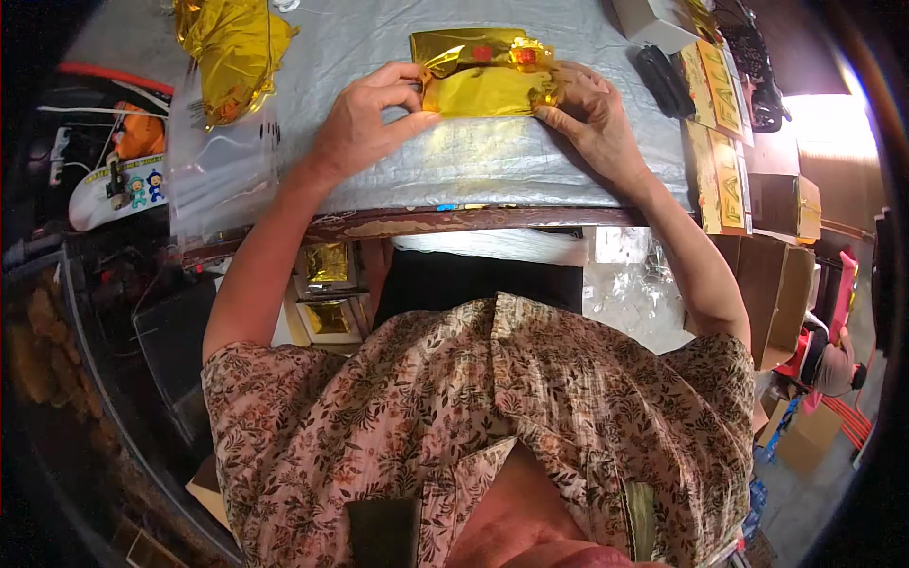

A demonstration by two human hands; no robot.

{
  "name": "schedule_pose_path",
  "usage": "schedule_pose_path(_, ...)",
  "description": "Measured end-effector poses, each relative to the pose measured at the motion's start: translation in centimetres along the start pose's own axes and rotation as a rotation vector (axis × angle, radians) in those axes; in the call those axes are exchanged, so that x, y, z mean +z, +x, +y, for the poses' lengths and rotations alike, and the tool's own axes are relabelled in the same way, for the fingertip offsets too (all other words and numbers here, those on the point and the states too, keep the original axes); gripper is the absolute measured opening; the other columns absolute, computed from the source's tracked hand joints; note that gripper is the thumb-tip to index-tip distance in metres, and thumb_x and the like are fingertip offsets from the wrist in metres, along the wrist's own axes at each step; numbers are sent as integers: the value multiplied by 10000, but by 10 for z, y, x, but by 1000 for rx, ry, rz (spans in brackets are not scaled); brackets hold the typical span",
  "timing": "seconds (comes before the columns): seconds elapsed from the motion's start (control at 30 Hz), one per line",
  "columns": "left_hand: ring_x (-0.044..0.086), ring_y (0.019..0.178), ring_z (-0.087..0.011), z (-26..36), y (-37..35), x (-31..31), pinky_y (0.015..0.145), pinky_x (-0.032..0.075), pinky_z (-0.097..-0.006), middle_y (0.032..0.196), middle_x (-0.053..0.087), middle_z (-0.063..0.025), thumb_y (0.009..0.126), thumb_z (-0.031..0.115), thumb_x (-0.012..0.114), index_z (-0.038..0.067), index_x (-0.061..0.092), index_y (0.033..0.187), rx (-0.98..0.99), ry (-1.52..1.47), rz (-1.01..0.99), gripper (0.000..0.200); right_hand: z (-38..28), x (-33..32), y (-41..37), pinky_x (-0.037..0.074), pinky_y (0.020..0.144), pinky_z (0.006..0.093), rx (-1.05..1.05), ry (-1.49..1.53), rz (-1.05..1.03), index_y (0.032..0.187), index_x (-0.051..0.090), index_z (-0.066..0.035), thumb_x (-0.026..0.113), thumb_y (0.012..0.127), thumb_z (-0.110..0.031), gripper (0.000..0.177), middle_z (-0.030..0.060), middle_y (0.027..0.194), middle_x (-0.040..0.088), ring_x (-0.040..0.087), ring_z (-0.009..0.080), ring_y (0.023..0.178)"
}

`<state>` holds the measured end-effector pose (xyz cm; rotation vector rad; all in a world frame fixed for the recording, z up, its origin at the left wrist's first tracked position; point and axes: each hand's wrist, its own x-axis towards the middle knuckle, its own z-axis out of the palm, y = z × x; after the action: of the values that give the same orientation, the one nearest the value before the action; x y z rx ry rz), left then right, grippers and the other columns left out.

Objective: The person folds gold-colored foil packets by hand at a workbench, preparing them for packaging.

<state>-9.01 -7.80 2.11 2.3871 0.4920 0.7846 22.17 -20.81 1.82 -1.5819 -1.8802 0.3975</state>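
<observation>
**Folding the gold foil flat on the tabletop**

The gold foil lies in the upper middle of the frame, on the grey-covered tabletop. The left hand pinches its left edge between thumb and fingers. The right hand pinches the right corner, with the fingers close together. The step looks like making a fold. To do it well, I think both hands should pull the sheet lightly tight, line up the edges, then press the crease from the middle outward, because thin foil wrinkles easily. The red marks on the foil are not readable. The gold cards at the right of the frame carry large letters; one seems to read "FA", and the rest is too small to tell.
</observation>
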Motion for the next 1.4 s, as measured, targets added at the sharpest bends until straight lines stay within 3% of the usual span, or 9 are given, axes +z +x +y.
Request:
schedule_pose_path(0.43,687,1018,-224,9,1,7,883,511,-313,1154,719,-142,907,152,794,-61,727,831,-209,-85,32,236,-14,2,10,243,1147,555,156,-14,79,815,760,-26,797,859,-272,253,71,1375,654,511,293,1321)
schedule_pose_path(0.5,731,927,-300,10,1,10,801,551,-339,1162,729,-150,880,187,803,-35,728,800,-184,-50,98,248,-21,3,9,451,1063,415,142,-93,151,811,762,10,805,846,-170,188,131,1319,695,634,309,1193)
schedule_pose_path(0.73,734,945,-337,15,3,11,815,560,-354,1180,727,-169,870,190,802,-37,728,789,-238,-58,92,252,-23,13,7,410,1100,440,121,-232,244,735,734,-27,782,870,-205,229,94,1317,700,605,301,1232)
schedule_pose_path(0.83,731,966,-358,12,4,14,837,560,-375,1196,723,-189,851,192,810,-40,729,776,-240,-11,98,257,-25,9,6,389,1106,481,131,-267,181,881,735,-36,784,873,-227,198,77,1356,679,594,298,1242)
schedule_pose_path(0.9,727,982,-375,13,5,13,859,555,-390,1209,717,-209,836,194,814,-41,734,772,-248,1,90,256,-30,7,7,349,1157,541,168,-439,138,1251,677,-82,780,896,-300,430,79,1491,582,543,315,1346)
schedule_pose_path(0.93,727,982,-375,13,6,13,859,555,-390,1209,717,-209,836,194,814,-41,734,772,-246,3,91,256,-35,6,7,349,1157,541,166,-440,140,1251,677,-82,780,896,-300,430,79,1491,582,543,315,1346)
schedule_pose_path(1.03,725,986,-376,12,6,12,868,551,-389,1205,714,-221,834,190,811,-40,741,776,-231,-14,76,247,-48,10,2,205,1275,527,-291,-666,-19,1629,302,-117,648,957,-475,837,93,1671,349,299,282,1559)
schedule_pose_path(1.33,732,941,-361,16,5,10,857,553,-382,1173,729,-202,819,193,827,-25,748,771,-253,1,83,237,-39,17,-10,166,1292,507,-254,-521,-223,1641,253,-82,497,1042,-521,781,113,1694,286,259,282,1570)
schedule_pose_path(1.4,710,1061,-333,11,3,11,879,555,-362,1307,682,-191,817,203,831,40,770,1002,-166,88,125,254,-39,16,-8,166,1293,502,-249,-514,-227,1640,254,-79,496,1044,-520,780,119,1692,290,263,286,1568)
